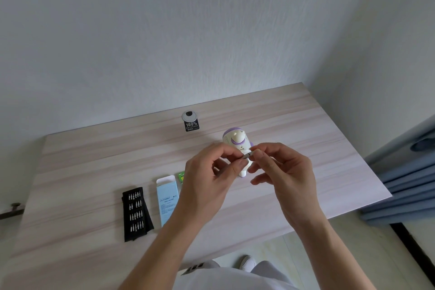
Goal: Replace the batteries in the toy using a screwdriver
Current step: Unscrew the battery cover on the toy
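Right now both hands meet over the middle of the bench [94, 160]. The left grip [207, 181] is clenched: its thumb and forefinger pinch one end of a slim grey metal piece, seemingly the screwdriver [246, 155], of which only a short length shows between the fingertips. The right grip [289, 172] pinches the other end with its thumb and forefinger, while its remaining fingers curl loosely below. How much of the tool runs on inside the left palm cannot be told.

The toy [235, 139], white with purple trim, rests on the bench at 12 o'clock from the hands, and its lower part is hidden behind the fingers, with one white foot showing under them. Whether any finger touches it cannot be told.

At 8 o'clock from the left grip lies a black bit tray [135, 212] with rows of small metal bits. A pale blue box [167, 200] with its end flap open lies between the tray and the left wrist. A green battery pack [180, 176] sits just beside the box's far end, partly covered by the left hand.

At 11 o'clock from the toy a round grey cable port [189, 115] is set into the bench near the wall [164, 30], and a black label [191, 125] touches its near edge. A blue curtain [404, 183] hangs at 3 o'clock, off the bench's edge. At 6 o'clock a white shoe [247, 262] stands on the floor.
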